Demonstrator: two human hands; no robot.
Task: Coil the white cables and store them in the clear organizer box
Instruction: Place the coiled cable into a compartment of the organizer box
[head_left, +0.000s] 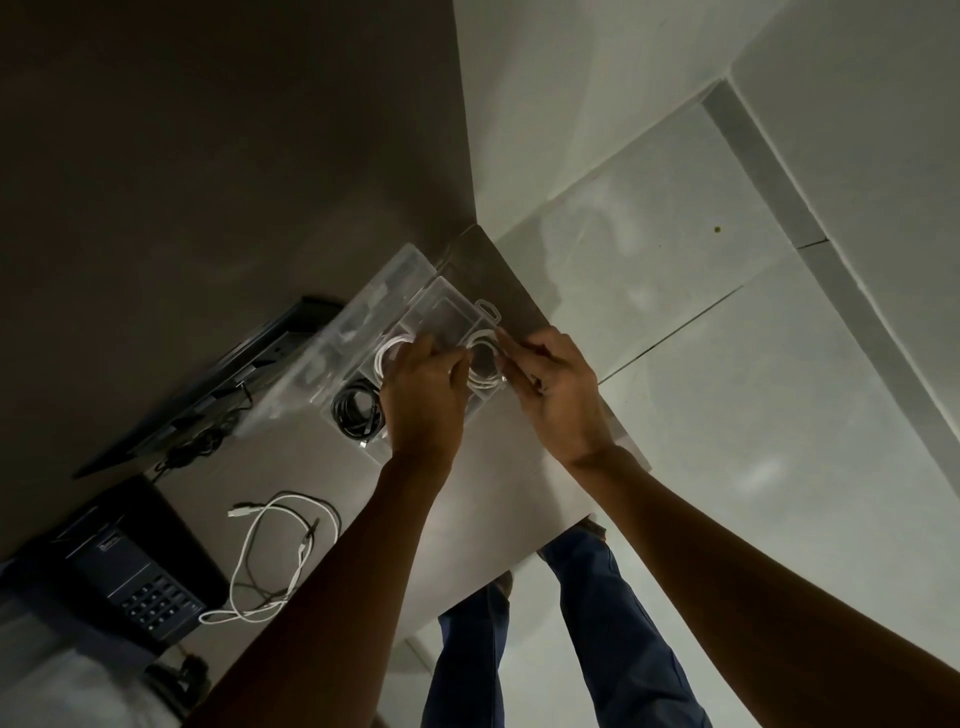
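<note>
While pressing a white coil (480, 364) into the clear organizer box (415, 312) on the table (467, 493), both left hand (423, 400) and right hand (553, 387) pinching it. Another white coil (392, 353) already stored beside. Still left: one loose white cable (275, 561), uncoiled, well apart.

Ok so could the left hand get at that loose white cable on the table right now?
Probably yes. The loose white cable lies in the open on the table, on the left arm's side, with nothing on top. But the left hand is now busy at the clear organizer box, so it must let go first.
</note>
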